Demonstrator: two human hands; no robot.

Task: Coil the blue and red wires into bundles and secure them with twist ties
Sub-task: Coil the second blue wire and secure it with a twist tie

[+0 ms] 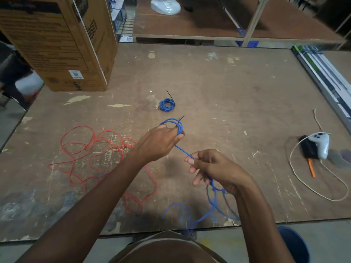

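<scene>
My left hand grips a few loops of blue wire above the brown table, with a thin black twist tie sticking up from the loops. From there the blue wire runs taut to my right hand, which pinches it between thumb and fingers. Its loose tail hangs in tangles below that hand, toward the table's near edge. A small blue bundle, tied with a black tie, lies farther back at the table's middle. The red wire sprawls uncoiled on the left.
A large cardboard box stands at the back left. On the right lie a white controller on a black object, an orange tool and a white cord. Metal rails run along the right edge. Shelving stands behind.
</scene>
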